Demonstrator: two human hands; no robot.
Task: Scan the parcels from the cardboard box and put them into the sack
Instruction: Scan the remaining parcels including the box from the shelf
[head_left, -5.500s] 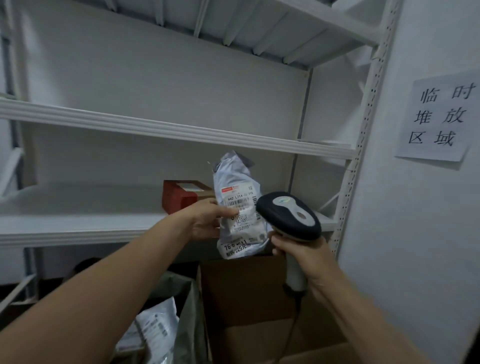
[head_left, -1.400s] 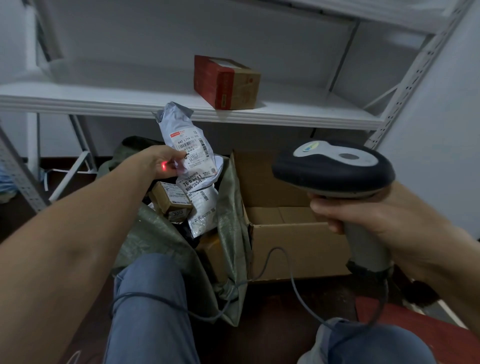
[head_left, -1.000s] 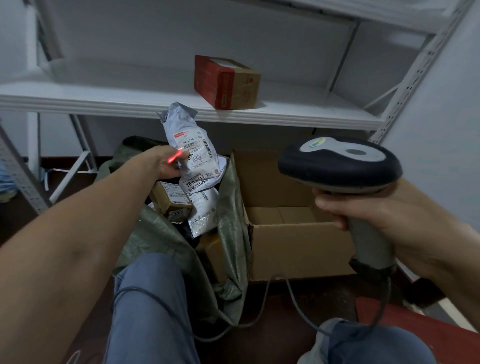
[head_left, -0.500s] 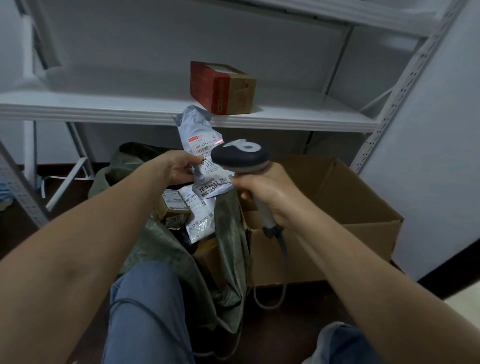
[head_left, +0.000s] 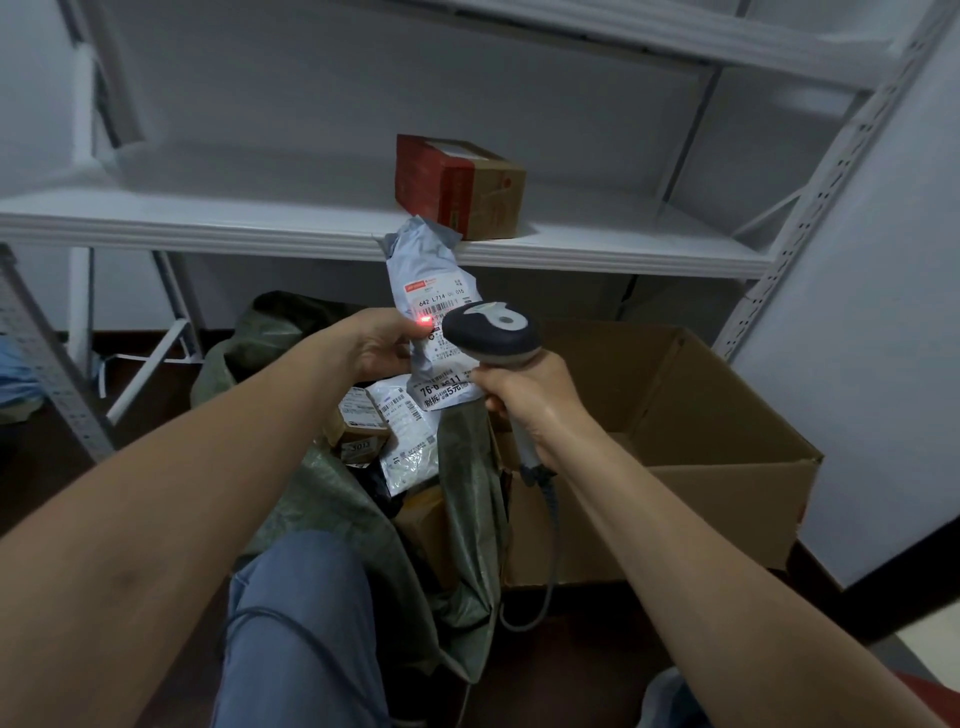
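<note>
Pinching the grey parcel (head_left: 426, 270) by its left edge, the left hand (head_left: 374, 345) holds it upright above the open green sack (head_left: 467, 467). Right hand (head_left: 524, 395) is wrapped tight round the scanner (head_left: 493, 332) handle, the scanner head right up against the label, with a red dot glowing beside the left thumb. Cardboard box (head_left: 727, 499) sits just right of the sack. Scanner covers part of the label, the small print's too blurry to read, and I can't see the box bottom.
</note>
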